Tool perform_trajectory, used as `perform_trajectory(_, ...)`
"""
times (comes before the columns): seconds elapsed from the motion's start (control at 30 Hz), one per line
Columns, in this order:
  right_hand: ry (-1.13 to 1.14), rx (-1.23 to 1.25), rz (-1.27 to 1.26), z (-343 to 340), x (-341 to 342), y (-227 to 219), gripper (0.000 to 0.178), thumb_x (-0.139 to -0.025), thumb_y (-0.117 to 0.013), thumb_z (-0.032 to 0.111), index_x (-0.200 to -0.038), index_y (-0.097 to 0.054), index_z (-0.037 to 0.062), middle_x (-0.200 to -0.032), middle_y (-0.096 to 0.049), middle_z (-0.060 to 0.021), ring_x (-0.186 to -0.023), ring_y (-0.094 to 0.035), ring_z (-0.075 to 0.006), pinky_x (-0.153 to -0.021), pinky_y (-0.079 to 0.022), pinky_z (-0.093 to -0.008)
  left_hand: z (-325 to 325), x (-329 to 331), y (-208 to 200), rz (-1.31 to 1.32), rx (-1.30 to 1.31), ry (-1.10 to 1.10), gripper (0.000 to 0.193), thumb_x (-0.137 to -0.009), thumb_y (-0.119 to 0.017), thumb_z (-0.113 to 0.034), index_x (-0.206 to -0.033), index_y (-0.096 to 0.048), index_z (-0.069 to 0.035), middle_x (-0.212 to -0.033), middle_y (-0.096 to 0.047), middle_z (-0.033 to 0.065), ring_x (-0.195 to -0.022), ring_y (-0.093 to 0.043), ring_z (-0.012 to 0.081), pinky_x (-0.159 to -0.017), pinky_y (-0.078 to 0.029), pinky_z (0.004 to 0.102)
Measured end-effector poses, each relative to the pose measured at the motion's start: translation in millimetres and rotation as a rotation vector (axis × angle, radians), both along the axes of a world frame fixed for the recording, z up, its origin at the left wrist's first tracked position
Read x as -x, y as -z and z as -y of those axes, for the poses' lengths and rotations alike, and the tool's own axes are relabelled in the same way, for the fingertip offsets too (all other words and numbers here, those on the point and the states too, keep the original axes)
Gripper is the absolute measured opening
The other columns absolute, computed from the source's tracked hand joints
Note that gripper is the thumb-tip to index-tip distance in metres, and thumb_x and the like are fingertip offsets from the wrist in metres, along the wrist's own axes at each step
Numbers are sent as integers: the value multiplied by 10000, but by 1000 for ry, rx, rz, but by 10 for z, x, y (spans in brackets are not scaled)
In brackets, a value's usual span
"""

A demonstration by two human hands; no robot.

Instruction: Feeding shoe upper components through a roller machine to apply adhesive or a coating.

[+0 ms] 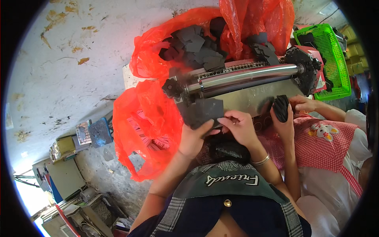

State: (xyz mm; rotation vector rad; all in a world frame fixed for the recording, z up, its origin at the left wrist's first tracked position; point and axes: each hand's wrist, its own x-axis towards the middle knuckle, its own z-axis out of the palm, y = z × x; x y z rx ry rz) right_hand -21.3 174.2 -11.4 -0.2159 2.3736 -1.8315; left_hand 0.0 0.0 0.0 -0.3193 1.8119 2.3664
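Both the left hand (192, 139) and the right hand (244, 128) were at the near side of one flat dark piece (205, 111), which lay just beyond the fingertips, on the hands' side of a shiny metal roller (252, 78). Its longer axis seemed to run left to right, roughly in line with that roller and near its left end, where a black knob (170, 87) jutted out. The left hand gripped the near edge, thumb on top, other fingers mostly hidden; the right hand had thumb and forefinger drawn together at the right corner, and I could not tell whether they pinched it or merely touched it. Of the two, the right hand was nearer the middle of the smooth metal plate (252, 98), the left nearer the lower red bag (156, 96). The piece looked matt, thin and straight-edged, though blurred in part. Beyond the roller, a heap of angular dark pieces (195, 45) filled the mouth of the crinkled, translucent upper red bag (146, 55); pinkish strips (156, 143) showed in the lower one. To the right, a co-worker's hand (285, 125) held a creased black bundle (280, 108), and a bright green basket (344, 75) with perforated walls stood past the roller's right end.
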Motion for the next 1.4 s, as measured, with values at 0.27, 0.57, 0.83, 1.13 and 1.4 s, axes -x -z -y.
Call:
perform_trajectory(0.27, 105, 378, 370, 54, 10, 93, 163, -885, -648, 137, -896, -648, -25, -720, -624, -26, -578, -593, -78, -534, -496, -210, -65, 23, 92, 293, -359, -86, 284, -874, -610, -27, -1153, -560, -30, -1062, -640, 76, -915, -645, 198, -734, -579, 337)
perform_trajectory(0.57, 7, -94, 158, -8, 13, 17, 244, -912, -588, 139, -789, -641, -64, -633, -627, -58, -559, -627, -111, -509, -508, -232, -76, -99, 156, 268, -333, -133, 211, -895, -580, -36, -1101, -576, 8, -1026, -647, 97, -901, -651, 211, -719, -587, 347)
perform_trajectory(0.83, 95, 134, 286, -6, 304, 57, 256, -908, -593, 151, -786, -616, -72, -604, -597, -43, -493, -599, -103, -447, -480, -224, -124, -89, 152, 314, -271, -192, 258, -898, -565, -17, -1153, -524, -9, -1076, -607, 87, -931, -626, 205, -716, -585, 349)
perform_trajectory(1.13, 44, 22, 425, -207, 359, 15, 229, -899, -583, 112, -794, -601, -91, -624, -611, -94, -479, -602, -128, -449, -504, -230, -90, -173, 146, 309, -443, -122, 265, -915, -526, -6, -1179, -513, 1, -1114, -594, 102, -988, -607, 212, -803, -568, 379)
perform_trajectory(1.4, -111, -9, 405, -120, 268, -29, 249, -903, -594, 146, -794, -616, -76, -611, -597, -69, -475, -600, -129, -427, -494, -237, -112, -251, 264, 244, -424, -132, 256, -929, -495, -9, -1178, -500, 49, -1137, -582, 126, -1012, -600, 234, -904, -529, 411)
